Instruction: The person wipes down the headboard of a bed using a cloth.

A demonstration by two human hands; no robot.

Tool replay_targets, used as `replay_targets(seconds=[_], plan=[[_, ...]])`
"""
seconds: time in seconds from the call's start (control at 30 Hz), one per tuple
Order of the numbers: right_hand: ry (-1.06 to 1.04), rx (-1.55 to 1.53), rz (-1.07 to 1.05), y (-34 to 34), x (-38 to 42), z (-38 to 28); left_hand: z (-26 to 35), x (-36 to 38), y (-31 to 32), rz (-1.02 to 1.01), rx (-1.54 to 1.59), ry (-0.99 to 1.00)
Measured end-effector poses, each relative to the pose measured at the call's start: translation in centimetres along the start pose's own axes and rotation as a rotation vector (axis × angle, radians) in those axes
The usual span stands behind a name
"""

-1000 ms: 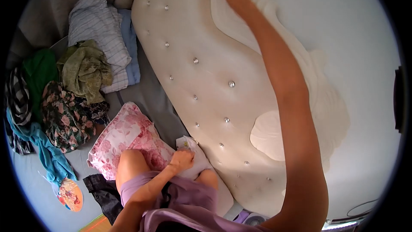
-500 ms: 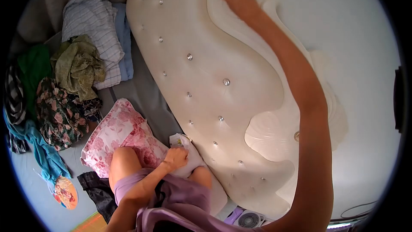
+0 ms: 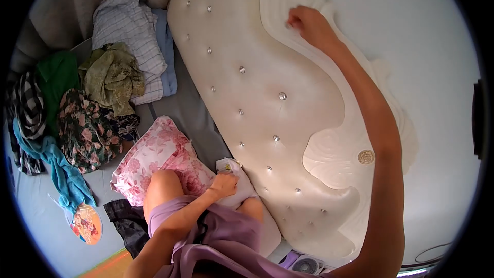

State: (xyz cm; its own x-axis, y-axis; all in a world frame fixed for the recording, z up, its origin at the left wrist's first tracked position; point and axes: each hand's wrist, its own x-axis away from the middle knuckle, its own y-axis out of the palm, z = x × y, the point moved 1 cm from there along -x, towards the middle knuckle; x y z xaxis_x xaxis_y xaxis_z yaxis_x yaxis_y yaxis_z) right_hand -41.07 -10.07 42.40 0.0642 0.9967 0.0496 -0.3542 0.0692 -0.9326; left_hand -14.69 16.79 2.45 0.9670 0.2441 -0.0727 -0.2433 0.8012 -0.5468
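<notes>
My right hand (image 3: 315, 27) is raised to the upper part of the cream headboard (image 3: 303, 108), over its carved border. Its fingers are curled in and slightly blurred; whatever they may hold is hidden. My left hand (image 3: 224, 185) is closed low down, above my legs, beside a white packet-like thing (image 3: 225, 166) and a pale pillow (image 3: 247, 190). I cannot make out what is inside the left fist. A pink floral pillow (image 3: 159, 154) lies just left of that hand, partly behind my knee.
Rumpled clothes lie on the left: a checked shirt (image 3: 126, 31), an olive scarf (image 3: 113, 74), a dark floral cloth (image 3: 87, 134) and a turquoise cloth (image 3: 64, 172). A round orange fan (image 3: 86, 224) and black cloth (image 3: 126, 224) are nearer. A small fan-like device (image 3: 306, 265) sits at the bottom.
My right hand has come down and to the right along the headboard's border. The whole view has shifted slightly right. My left hand keeps its place beside the pillow, still closed.
</notes>
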Motion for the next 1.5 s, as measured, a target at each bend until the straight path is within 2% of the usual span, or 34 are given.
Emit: replay_targets(seconds=[0.07,0.17,0.27,0.37,0.4,0.47,0.5,0.57,0.63,0.67,0.7,0.77,0.8,0.87,0.9,0.97,1.03,1.07,1.1,1.13,1.17,1.2,1.27,1.3,1.37,1.4,1.47,1.5], plan=[[-0.166,-0.421,0.283,1.3,-3.0,-0.7,-0.3,0.0,0.3,-0.011,0.010,0.007],[-0.204,-0.483,0.407,4.7,-6.7,-3.1,0.0,-0.2,-0.3,-0.033,0.010,-0.018],[-0.152,-0.548,0.266,7.7,-7.2,-4.1,0.0,-0.5,0.1,-0.063,-0.013,-0.034],[-0.197,-0.521,0.047,8.2,-3.9,-4.2,-0.3,-0.3,-0.5,-0.101,-0.015,-0.047],[-0.222,-0.481,-0.020,7.6,-1.5,-4.8,0.0,-0.3,-0.6,-0.124,0.017,-0.063],[-0.149,-0.210,-0.296,4.3,2.0,-6.5,0.0,-0.2,-1.1,-0.121,0.019,-0.061],[-0.155,-0.202,-0.296,2.5,2.4,-6.4,0.2,-0.3,-1.2,-0.116,0.032,-0.065],[-0.227,-0.213,-0.776,0.3,3.2,-5.8,0.8,-0.6,-1.0,-0.084,-0.004,-0.066],[-0.311,-0.503,-0.700,0.0,0.5,-3.7,0.8,0.0,-0.8,-0.079,-0.055,-0.074],[-0.248,-0.428,-0.385,0.0,-1.4,-3.9,0.5,-0.1,-0.5,-0.051,-0.050,-0.054],[-0.218,-0.530,-0.013,0.9,-3.5,-4.1,0.3,0.0,-0.3,-0.030,-0.045,-0.032],[-0.301,-0.527,0.372,3.4,-7.9,-4.1,-0.2,-0.3,0.3,-0.031,-0.019,-0.034],[-0.297,-0.530,0.379,4.5,-7.6,-3.7,-0.5,-0.3,0.4,-0.032,0.011,-0.038],[-0.246,-0.451,0.138,6.5,-6.3,-3.3,-1.1,0.0,0.1,-0.047,0.004,-0.014],[-0.157,-0.423,0.006,6.3,-4.1,-3.7,-0.7,-0.2,0.2,-0.043,0.018,0.008],[-0.178,-0.380,-0.065,6.2,0.4,-2.9,-0.5,-0.2,0.6,-0.055,0.011,0.008],[-0.176,-0.073,-0.395,2.5,5.4,-5.9,-0.8,-0.2,0.3,-0.007,0.004,0.034],[-0.350,0.160,-0.340,3.2,9.3,-6.3,-0.7,0.0,0.1,-0.018,-0.007,0.032],[-0.333,0.021,-0.242,3.8,14.4,-6.3,-0.6,-0.1,-0.3,-0.031,-0.005,0.029],[-0.220,0.041,-0.579,1.6,17.4,-7.9,-0.5,-0.2,-0.5,-0.039,-0.001,0.022],[-0.144,-0.295,-0.744,1.6,20.7,-7.4,-0.1,-0.4,-0.6,-0.034,-0.005,0.004],[0.065,-0.512,-1.011,0.1,22.9,-8.5,0.2,-0.4,-0.8,-0.021,-0.006,0.017],[0.029,-1.025,-1.133,2.3,29.4,-8.0,-0.1,1.3,-2.4,-0.024,-0.043,-0.029],[0.159,-1.203,-1.165,2.5,31.5,-9.0,0.2,2.1,-3.6,0.020,-0.067,-0.026],[0.247,-1.633,-1.060,6.1,36.4,-10.1,0.3,4.6,-8.9,0.131,-0.057,-0.049],[0.209,-1.653,-1.092,7.5,37.8,-11.4,0.1,6.9,-12.8,0.199,-0.019,-0.082],[0.597,-1.811,-0.789,10.4,39.9,-14.0,-2.3,13.4,-18.2,0.567,-0.133,-0.294],[0.615,-1.879,-0.663,12.3,40.7,-15.7,-3.1,17.0,-21.8,0.597,-0.070,-0.387]])
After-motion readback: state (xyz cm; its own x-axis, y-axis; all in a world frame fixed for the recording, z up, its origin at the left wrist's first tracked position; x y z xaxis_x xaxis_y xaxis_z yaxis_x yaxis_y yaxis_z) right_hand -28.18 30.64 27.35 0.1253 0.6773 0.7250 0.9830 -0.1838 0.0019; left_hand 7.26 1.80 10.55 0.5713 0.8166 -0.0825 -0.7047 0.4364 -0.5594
